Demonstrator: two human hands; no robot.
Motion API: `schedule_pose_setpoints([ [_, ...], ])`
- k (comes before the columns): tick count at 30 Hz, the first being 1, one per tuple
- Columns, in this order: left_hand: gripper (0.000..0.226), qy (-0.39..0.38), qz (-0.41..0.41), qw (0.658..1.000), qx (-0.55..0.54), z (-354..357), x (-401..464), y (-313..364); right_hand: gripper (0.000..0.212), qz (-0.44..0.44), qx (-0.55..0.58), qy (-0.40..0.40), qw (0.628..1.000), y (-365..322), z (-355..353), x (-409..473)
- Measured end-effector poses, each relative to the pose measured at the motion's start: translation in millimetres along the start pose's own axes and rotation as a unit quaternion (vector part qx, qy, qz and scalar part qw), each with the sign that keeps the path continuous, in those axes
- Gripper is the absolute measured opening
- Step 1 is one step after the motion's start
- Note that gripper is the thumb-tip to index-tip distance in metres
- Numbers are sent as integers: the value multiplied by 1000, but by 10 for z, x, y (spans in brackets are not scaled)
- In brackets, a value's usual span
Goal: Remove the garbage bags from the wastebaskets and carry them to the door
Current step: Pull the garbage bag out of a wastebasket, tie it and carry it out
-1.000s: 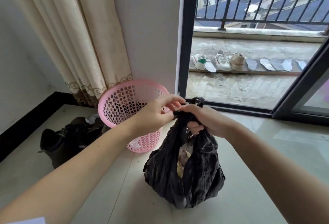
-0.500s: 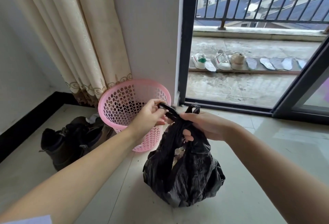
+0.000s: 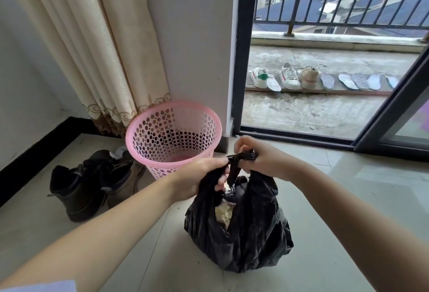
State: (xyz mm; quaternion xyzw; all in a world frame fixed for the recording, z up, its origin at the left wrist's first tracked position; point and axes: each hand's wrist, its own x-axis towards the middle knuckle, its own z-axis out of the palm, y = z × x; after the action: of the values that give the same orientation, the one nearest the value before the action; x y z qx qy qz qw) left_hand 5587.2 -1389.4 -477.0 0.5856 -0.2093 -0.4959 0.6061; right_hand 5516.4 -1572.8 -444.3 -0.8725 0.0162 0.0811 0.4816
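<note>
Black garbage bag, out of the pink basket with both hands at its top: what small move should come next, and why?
Probably pull the two handle strips tight into a knot. The left hand and right hand each grip a strip of the garbage bag, crossed but loose, and pale trash shows through the open mouth. The bag sits on the floor beside the wastebasket, so closing precedes carrying.

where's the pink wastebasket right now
In the head view the pink wastebasket stands on the floor left of centre, below the curtain, with dark boots to its left and the black garbage bag nearer the camera.
</note>
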Motion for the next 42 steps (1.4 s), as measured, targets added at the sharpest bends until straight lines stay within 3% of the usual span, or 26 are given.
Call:
schedule_pose_setpoints([
  [3,66,-36,-83,995,-36,-13,-15,18,27,-60,-84,82,991,-1,141,62],
  [5,72,-9,-99,993,-58,-8,23,1,24,-103,-98,107,984,-13,206,81],
  [10,20,107,-81,976,-173,-34,81,-109,24,-107,-102,100,984,67,301,81],
  [14,26,258,-60,964,-32,-142,192,-201,35,-30,-189,116,975,281,311,96],
  [19,25,347,-84,932,61,-464,226,-450,48,100,-279,128,946,810,71,52],
  [21,25,356,-101,901,228,-597,202,-592,47,173,-274,81,943,1065,33,-16],
  [24,21,318,-146,819,455,-760,101,-764,39,251,-269,15,930,1452,-2,-165],
  [30,30,318,-239,704,589,-1002,-96,-952,45,311,-199,-47,928,1841,-92,-449],
  [34,32,305,-299,664,613,-1071,-164,-1033,47,323,-171,-70,928,1928,-47,-470],
  [36,31,306,-292,662,619,-1079,-167,-1057,48,338,-165,-77,923,1949,-26,-491],
  [39,24,339,-247,696,583,-1057,-159,-1035,46,341,-170,-33,924,1908,-61,-491],
  [40,24,353,-240,716,553,-1077,-165,-1047,42,342,-139,-1,929,1873,-88,-476],
  [42,25,377,-243,774,446,-1160,-200,-1098,29,334,44,90,937,1764,-147,-410],
])
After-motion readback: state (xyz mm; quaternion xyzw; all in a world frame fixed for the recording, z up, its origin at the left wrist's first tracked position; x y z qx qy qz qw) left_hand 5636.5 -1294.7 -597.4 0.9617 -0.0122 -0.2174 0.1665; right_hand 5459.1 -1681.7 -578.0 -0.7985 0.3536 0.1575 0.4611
